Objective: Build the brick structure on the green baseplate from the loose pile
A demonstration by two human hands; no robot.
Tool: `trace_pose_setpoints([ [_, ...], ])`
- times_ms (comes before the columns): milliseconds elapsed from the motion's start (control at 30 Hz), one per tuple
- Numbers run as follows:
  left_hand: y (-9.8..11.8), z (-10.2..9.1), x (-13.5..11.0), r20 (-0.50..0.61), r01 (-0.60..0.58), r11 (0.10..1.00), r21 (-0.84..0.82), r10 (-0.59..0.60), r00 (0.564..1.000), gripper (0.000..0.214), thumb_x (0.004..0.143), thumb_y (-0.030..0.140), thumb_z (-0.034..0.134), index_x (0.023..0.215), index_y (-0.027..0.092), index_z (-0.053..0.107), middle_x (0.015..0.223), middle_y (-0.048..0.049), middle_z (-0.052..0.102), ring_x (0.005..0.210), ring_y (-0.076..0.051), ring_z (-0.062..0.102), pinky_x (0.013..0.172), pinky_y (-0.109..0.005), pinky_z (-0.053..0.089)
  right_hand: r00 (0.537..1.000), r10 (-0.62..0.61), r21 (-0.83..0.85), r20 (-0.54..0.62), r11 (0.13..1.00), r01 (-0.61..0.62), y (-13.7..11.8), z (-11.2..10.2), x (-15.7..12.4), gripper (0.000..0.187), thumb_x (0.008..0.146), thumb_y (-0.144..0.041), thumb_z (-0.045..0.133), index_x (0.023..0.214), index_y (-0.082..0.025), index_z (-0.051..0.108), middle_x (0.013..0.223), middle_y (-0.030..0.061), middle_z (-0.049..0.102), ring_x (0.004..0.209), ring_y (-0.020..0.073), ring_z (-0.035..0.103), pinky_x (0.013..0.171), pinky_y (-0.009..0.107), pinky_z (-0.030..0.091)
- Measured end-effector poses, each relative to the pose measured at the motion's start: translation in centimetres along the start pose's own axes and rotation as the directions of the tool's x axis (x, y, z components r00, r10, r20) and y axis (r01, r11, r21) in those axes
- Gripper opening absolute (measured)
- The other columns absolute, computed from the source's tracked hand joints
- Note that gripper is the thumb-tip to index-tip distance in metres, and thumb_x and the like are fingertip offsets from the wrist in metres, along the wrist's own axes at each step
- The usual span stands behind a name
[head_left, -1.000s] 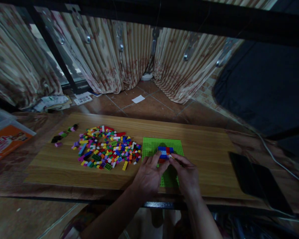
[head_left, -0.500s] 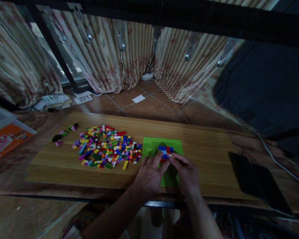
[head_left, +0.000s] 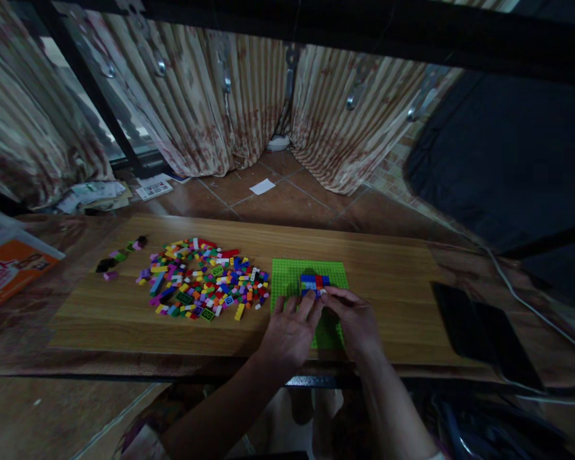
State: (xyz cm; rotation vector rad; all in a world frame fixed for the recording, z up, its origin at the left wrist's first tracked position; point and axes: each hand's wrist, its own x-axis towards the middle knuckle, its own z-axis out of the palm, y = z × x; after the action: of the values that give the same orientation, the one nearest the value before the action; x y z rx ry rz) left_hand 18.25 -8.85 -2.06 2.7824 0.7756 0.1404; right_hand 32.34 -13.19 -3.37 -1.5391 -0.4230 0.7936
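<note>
A green baseplate [head_left: 290, 276] lies on the wooden board [head_left: 393, 287], carrying a small build of blue, red and white bricks [head_left: 315, 282]. My left hand [head_left: 291, 329] rests on the plate's near left part, fingers stretched toward the build and touching its left side. My right hand [head_left: 354, 319] sits beside it, thumb and forefinger pinched at the build's front edge on a small white piece. A heap of loose coloured bricks [head_left: 206, 278] spreads to the left of the plate.
A few dark and purple bricks [head_left: 117, 259] lie apart at the board's left end. An orange box [head_left: 7, 271] stands at far left. A dark flat device [head_left: 483, 335] with a cable lies at right. Curtains and tiled floor are beyond.
Both hands stayed at the small build, with only slight finger shifts. The camera view dipped and shifted a little.
</note>
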Motion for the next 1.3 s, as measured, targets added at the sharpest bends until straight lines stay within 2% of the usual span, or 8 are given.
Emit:
trace_pose_setpoints([
  [200, -0.9, 0.1, 0.0, -0.031, -0.051, 0.996, -0.067, 0.049, 0.998, 0.058, 0.082, 0.016, 0.044, 0.140, 0.021, 0.039, 0.145, -0.0091, 0.040, 0.111, -0.027, 0.051, 0.095, -0.045, 0.041, 0.998, 0.005, 0.008, 0.061, 1.000, -0.006, -0.4, 0.0, 0.2, 0.028, 0.051, -0.037, 0.083, 0.073, -0.021, 0.075, 0.067, 0.0015, 0.071, 0.061, 0.0159, 0.060, 0.062, 0.031, 0.049],
  [367, -1.0, 0.1, 0.2, -0.055, -0.058, 0.998, 0.012, 0.058, 0.997, 0.054, 0.085, 0.015, 0.041, 0.139, 0.022, 0.041, 0.143, -0.0081, 0.043, 0.105, -0.026, 0.053, 0.092, -0.045, 0.042, 0.998, -0.019, 0.008, 0.065, 1.000, 0.018, -0.4, 0.0, 0.4, 0.027, 0.053, -0.037, 0.082, 0.073, -0.021, 0.074, 0.065, 0.0010, 0.070, 0.059, 0.0147, 0.059, 0.060, 0.029, 0.047],
  [467, -0.7, 0.0, 0.3, -0.050, -0.049, 0.997, 0.062, 0.052, 0.997, 0.053, 0.086, 0.013, 0.040, 0.138, 0.021, 0.042, 0.141, -0.0076, 0.046, 0.105, -0.026, 0.053, 0.091, -0.044, 0.043, 0.997, 0.012, 0.048, 0.072, 0.999, -0.016, -0.4, 0.0, 0.4, 0.029, 0.051, -0.037, 0.084, 0.073, -0.020, 0.074, 0.068, 0.0012, 0.071, 0.060, 0.0140, 0.059, 0.059, 0.028, 0.046],
  [600, -0.6, -0.1, 0.4, -0.049, -0.046, 0.996, 0.080, 0.050, 0.998, 0.053, 0.085, 0.012, 0.041, 0.136, 0.023, 0.044, 0.137, -0.0072, 0.049, 0.105, -0.025, 0.053, 0.092, -0.043, 0.043, 0.995, 0.063, 0.094, 0.072, 0.993, -0.070, -0.2, -0.1, 0.4, 0.033, 0.050, -0.040, 0.084, 0.075, -0.020, 0.074, 0.072, 0.0018, 0.071, 0.062, 0.0151, 0.060, 0.055, 0.026, 0.042],
  [833, -0.5, -0.4, 0.4, -0.032, -0.046, 0.996, 0.076, 0.048, 0.998, 0.053, 0.084, 0.012, 0.041, 0.136, 0.020, 0.045, 0.139, -0.0081, 0.048, 0.107, -0.026, 0.053, 0.092, -0.044, 0.042, 0.996, 0.063, 0.114, 0.068, 0.991, -0.071, -0.1, 0.3, 0.4, 0.034, 0.047, -0.040, 0.086, 0.071, -0.021, 0.074, 0.068, 0.0003, 0.070, 0.059, 0.0139, 0.057, 0.056, 0.027, 0.040],
  [1000, -0.8, -0.2, 0.3, -0.048, -0.048, 0.999, -0.002, 0.047, 0.998, 0.055, 0.083, 0.013, 0.043, 0.137, 0.019, 0.044, 0.139, -0.0093, 0.047, 0.106, -0.028, 0.053, 0.091, -0.046, 0.043, 0.996, 0.071, 0.126, 0.049, 0.989, -0.077, -0.3, 0.4, 0.4, 0.032, 0.046, -0.039, 0.086, 0.069, -0.020, 0.073, 0.065, -0.0011, 0.068, 0.054, 0.0116, 0.054, 0.051, 0.025, 0.037],
  [1133, -1.5, 0.5, 0.3, -0.123, -0.088, 0.987, -0.138, 0.072, 0.990, 0.053, 0.083, 0.013, 0.044, 0.136, 0.020, 0.045, 0.142, -0.0079, 0.044, 0.111, -0.024, 0.053, 0.096, -0.041, 0.044, 0.997, 0.074, 0.115, 0.030, 0.990, -0.077, -0.3, 0.5, 0.4, 0.033, 0.046, -0.039, 0.086, 0.069, -0.020, 0.072, 0.064, -0.0015, 0.067, 0.054, 0.0115, 0.054, 0.050, 0.024, 0.037],
  [1300, -1.9, 1.0, 0.3, -0.235, -0.097, 0.959, -0.266, 0.033, 0.971, 0.044, 0.088, 0.014, 0.039, 0.131, 0.016, 0.049, 0.136, -0.0086, 0.051, 0.121, -0.020, 0.049, 0.104, -0.036, 0.042, 0.998, 0.054, 0.119, -0.019, 0.992, -0.051, -0.2, 0.8, 0.4, 0.032, 0.044, -0.038, 0.086, 0.066, -0.021, 0.070, 0.063, -0.0023, 0.066, 0.057, 0.0133, 0.055, 0.053, 0.026, 0.042],
])
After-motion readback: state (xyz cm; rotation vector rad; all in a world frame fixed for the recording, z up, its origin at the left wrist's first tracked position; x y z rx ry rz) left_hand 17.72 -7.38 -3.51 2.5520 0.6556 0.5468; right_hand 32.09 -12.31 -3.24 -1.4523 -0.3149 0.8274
